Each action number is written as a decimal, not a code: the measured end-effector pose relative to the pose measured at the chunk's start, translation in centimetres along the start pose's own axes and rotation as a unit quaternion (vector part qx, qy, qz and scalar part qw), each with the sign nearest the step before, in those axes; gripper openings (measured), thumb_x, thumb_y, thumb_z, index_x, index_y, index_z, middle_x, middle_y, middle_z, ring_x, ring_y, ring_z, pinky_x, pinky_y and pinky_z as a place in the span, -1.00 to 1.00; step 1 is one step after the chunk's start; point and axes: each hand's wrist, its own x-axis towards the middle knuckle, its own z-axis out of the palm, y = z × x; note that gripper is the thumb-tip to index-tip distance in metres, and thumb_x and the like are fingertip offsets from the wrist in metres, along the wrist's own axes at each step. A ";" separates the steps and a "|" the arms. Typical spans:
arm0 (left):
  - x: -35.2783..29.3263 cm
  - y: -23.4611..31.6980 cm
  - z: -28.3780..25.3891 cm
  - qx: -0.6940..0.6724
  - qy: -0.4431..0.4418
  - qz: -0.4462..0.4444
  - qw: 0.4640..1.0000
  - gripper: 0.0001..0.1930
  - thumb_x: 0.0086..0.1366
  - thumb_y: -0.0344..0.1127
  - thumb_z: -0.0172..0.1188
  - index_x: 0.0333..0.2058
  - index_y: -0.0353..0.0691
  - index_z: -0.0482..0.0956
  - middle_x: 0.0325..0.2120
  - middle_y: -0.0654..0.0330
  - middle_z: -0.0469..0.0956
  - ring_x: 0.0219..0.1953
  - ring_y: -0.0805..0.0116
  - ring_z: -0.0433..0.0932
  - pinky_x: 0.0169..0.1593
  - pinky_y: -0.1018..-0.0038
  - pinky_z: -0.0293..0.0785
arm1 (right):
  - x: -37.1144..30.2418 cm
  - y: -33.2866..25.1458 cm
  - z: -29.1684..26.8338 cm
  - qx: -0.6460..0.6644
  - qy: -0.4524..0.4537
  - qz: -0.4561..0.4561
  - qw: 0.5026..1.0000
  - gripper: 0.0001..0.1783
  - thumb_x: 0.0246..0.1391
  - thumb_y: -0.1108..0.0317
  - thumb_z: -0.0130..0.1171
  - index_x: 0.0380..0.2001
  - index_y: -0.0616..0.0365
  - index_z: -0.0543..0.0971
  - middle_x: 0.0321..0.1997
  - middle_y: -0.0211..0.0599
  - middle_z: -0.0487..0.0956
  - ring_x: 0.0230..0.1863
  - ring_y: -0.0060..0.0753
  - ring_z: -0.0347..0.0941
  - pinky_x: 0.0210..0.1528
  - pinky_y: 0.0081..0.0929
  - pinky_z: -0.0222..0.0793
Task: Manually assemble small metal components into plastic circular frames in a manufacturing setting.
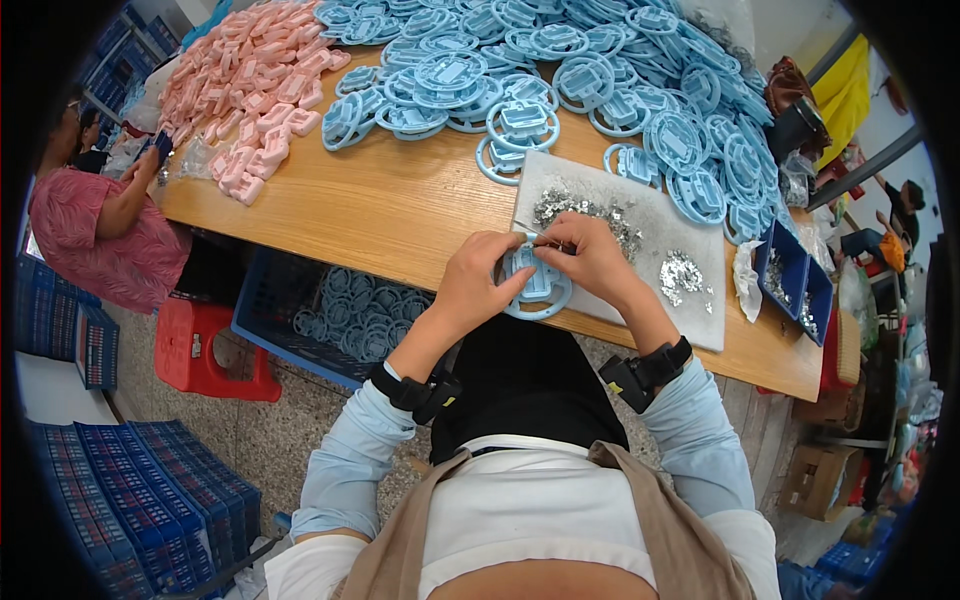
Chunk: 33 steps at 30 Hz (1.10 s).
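My left hand (478, 277) grips a round light-blue plastic part (541, 291) by its left rim, just over the near edge of the wooden table (400, 205). At the top of that same part my right hand (590, 255) has its fingertips pinched together, possibly on a small metal piece that is too small to make out. Both hands hover above a grey mat (650, 225) that carries piles of small shiny metal pieces (585, 210).
A big heap of light-blue round parts (560, 70) covers the far table; pink parts (250, 80) are piled at the far left. A blue crate (340, 320) with blue parts sits under the table beside a red stool (205, 350). A person in red (95, 235) sits at the left. Small blue bins (790, 275) are at the right.
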 end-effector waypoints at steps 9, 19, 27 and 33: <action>-0.2 0.8 -0.1 0.040 0.018 0.034 0.998 -0.68 -0.05 -0.37 0.27 -0.28 -0.38 0.51 -0.40 0.01 0.53 -0.30 0.08 0.49 -0.23 0.34 0.41 | 0.4 -0.6 -0.2 -0.057 -0.008 -0.013 0.998 -0.88 -0.22 0.46 0.20 -0.52 0.28 0.57 -0.52 -0.14 0.47 -0.45 -0.09 0.42 -0.37 -0.32 0.32; -0.5 0.6 -0.1 0.100 -0.020 0.067 0.992 -0.70 0.01 -0.40 0.22 -0.24 -0.35 0.50 -0.36 0.01 0.50 -0.28 0.08 0.47 -0.25 0.33 0.41 | -1.1 -0.7 2.0 -0.246 0.052 -0.063 0.966 -0.94 -0.14 0.43 0.12 -0.55 0.19 0.52 -0.48 -0.20 0.40 -0.47 -0.10 0.45 -0.43 -0.25 0.40; -0.7 0.8 0.4 0.108 0.003 0.090 0.990 -0.69 0.03 -0.40 0.21 -0.22 -0.39 0.48 -0.34 0.01 0.49 -0.26 0.08 0.46 -0.21 0.32 0.42 | -1.2 -0.3 2.4 -0.261 0.076 -0.089 0.958 -0.96 -0.15 0.45 0.12 -0.57 0.17 0.50 -0.50 -0.21 0.39 -0.53 -0.09 0.44 -0.48 -0.26 0.40; -0.8 0.5 0.5 0.106 0.007 0.091 0.990 -0.71 0.02 -0.41 0.21 -0.25 -0.40 0.49 -0.31 0.00 0.49 -0.24 0.07 0.47 -0.19 0.32 0.42 | -1.0 -0.3 1.7 -0.157 0.074 -0.064 0.983 -0.96 -0.14 0.45 0.11 -0.56 0.17 0.52 -0.51 -0.18 0.39 -0.49 -0.07 0.44 -0.44 -0.24 0.38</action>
